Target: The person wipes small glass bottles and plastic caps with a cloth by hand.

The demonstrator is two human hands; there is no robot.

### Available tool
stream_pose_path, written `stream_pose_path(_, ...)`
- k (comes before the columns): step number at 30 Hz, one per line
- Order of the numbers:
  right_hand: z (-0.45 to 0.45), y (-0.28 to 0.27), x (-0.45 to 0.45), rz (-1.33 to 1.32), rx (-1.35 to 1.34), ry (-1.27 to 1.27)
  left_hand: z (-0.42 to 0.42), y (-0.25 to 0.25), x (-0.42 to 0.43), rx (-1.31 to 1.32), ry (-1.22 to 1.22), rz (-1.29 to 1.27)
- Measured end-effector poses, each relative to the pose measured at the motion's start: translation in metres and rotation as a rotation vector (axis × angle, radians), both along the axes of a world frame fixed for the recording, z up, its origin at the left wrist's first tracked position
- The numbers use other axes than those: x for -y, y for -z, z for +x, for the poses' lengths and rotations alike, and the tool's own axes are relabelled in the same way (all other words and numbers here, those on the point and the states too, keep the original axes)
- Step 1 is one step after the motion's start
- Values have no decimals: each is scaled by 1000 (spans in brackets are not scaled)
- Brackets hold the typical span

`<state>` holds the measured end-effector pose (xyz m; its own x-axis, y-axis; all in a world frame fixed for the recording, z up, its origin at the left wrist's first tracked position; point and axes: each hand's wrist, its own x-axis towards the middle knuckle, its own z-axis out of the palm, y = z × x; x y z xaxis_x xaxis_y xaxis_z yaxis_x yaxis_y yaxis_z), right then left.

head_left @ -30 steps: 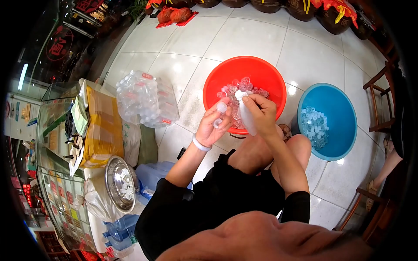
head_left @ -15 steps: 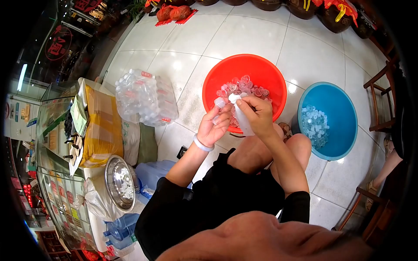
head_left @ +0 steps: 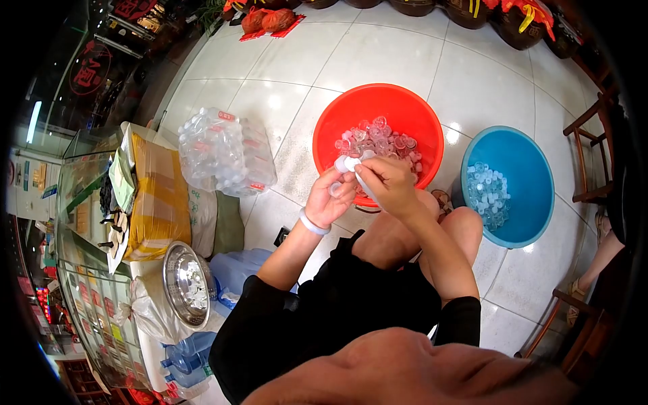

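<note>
My left hand (head_left: 331, 199) holds a small clear plastic cap (head_left: 342, 164) between thumb and finger, with a second clear piece (head_left: 335, 190) tucked in its lower fingers. Pinched in my right hand (head_left: 391, 181) is a white cloth (head_left: 365, 177), its tip touching the cap. Both hands are over the near edge of a red basin (head_left: 378, 96), which holds many clear pieces (head_left: 378, 140). To the right, a blue basin (head_left: 533, 162) contains more clear and whitish pieces (head_left: 487, 194).
Wrapped bottles (head_left: 226, 152) stand on the floor at left. Beside them are a taped box (head_left: 158, 196), a metal colander (head_left: 171, 283) with white pieces, and blue water jugs (head_left: 185, 361). Jars (head_left: 466, 13) line the back. Wooden chairs (head_left: 587, 192) and a person's leg (head_left: 594, 260) are at right.
My right hand has moved left with the white cloth, from beside the cap to against it. My left hand keeps its hold, nearly still.
</note>
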<state>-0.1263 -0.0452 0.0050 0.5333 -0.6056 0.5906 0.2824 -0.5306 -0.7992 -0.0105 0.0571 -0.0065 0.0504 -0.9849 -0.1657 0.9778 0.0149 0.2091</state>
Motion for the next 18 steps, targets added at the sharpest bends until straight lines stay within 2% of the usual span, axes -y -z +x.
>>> stream_pose_path(2, 0, 0, -2, -5, 0, 22, -1, -5, 1, 101, -16, 18)
stream_pose_path(4, 1, 0, -2, 20, -11, 20, -2, -10, 1, 347, -27, 58)
stream_pose_path(5, 1, 0, -2, 20, -11, 20, -1, -10, 1, 347, -27, 59)
stream_pose_path(7, 0, 1, -2, 14, -15, 36, 0, -11, 0, 551, -37, 5)
stream_pose_path(11, 0, 2, -1, -30, -61, 37, 0, -12, 0, 575, -73, 60)
stream_pose_path(18, 0, 3, -2, -92, -54, 33, 3, -4, 0, 422, -80, -11)
